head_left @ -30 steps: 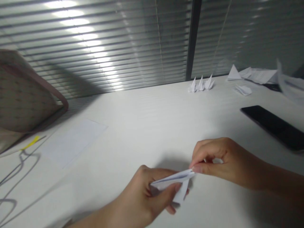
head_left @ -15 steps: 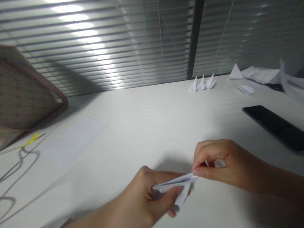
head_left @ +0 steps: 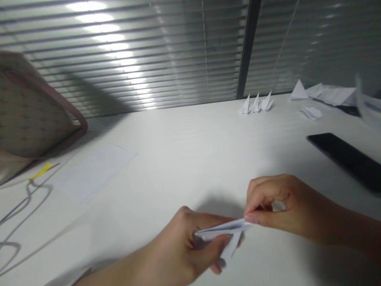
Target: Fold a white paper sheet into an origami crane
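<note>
Low in the head view, my left hand (head_left: 198, 242) is closed around a small piece of folded white paper (head_left: 224, 229), thumb on the near side and fingers behind. The paper has several layers, with a narrow flap pointing down past the thumb. My right hand (head_left: 272, 198) pinches the paper's right tip between thumb and fingertips. The inner folds are partly hidden by the fingers. At the back of the table, three small folded paper figures (head_left: 256, 105) with upright points stand in a row.
A black phone (head_left: 347, 161) lies at the right. Behind it are a folded paper piece (head_left: 311, 113) and loose papers (head_left: 333, 94). Flat white paper (head_left: 97, 171) rests at the left, near a grey cable (head_left: 28, 194) and a patterned bag (head_left: 32, 115). Window blinds (head_left: 166, 55) border the back edge.
The whole view has shifted slightly, so things appear a little further right. Both hands keep the same grip on the folded paper.
</note>
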`<state>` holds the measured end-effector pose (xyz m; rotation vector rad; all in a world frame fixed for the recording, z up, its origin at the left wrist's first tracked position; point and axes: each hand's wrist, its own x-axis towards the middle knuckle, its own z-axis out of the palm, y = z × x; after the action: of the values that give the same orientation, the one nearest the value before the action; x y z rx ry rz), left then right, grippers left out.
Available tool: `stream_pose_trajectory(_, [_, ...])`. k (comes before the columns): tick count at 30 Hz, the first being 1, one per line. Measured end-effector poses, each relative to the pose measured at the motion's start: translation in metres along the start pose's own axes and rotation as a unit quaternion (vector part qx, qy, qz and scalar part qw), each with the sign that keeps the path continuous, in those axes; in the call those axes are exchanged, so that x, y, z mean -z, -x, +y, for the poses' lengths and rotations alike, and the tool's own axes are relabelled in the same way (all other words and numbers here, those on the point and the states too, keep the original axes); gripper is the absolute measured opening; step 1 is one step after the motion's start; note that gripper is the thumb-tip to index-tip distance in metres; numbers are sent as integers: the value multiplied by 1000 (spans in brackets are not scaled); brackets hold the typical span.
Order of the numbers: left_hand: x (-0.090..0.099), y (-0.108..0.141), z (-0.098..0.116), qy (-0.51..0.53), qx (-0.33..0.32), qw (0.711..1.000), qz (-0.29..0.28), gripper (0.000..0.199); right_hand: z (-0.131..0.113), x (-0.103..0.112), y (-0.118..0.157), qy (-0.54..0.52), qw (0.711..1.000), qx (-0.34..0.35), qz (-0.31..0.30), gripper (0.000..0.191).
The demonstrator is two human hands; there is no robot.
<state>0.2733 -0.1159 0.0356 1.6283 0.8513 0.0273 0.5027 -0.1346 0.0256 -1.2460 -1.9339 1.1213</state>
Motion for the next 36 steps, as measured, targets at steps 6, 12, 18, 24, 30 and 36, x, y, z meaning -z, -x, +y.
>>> stream_pose_trajectory(6, [0, -1, 0, 24, -21, 999, -22, 36, -2, -1, 0, -8, 1000, -7, 10, 8])
stream_pose_trajectory(12, [0, -1, -2, 40, -14, 999, -10, 37, 2, -3, -1, -100, 994, -44, -16, 13])
stream_pose_trajectory(18, [1, -1, -1, 37, -22, 999, -19, 37, 3, 0, 1, -87, 996, -4, -13, 8])
stream_pose_trajectory(24, [2, -1, 0, 25, -37, 999, -23, 33, 3, 3, 3, 1, 998, 57, -24, 8])
stream_pose_trajectory(30, [1, -1, 2, 17, -40, 999, -14, 28, 3, -2, 4, 16, 1000, 25, -8, 6])
stream_pose_trajectory(36, [0, -2, -2, 19, -27, 999, 8, 31, -1, -5, 4, 6, 1000, -14, -2, 8])
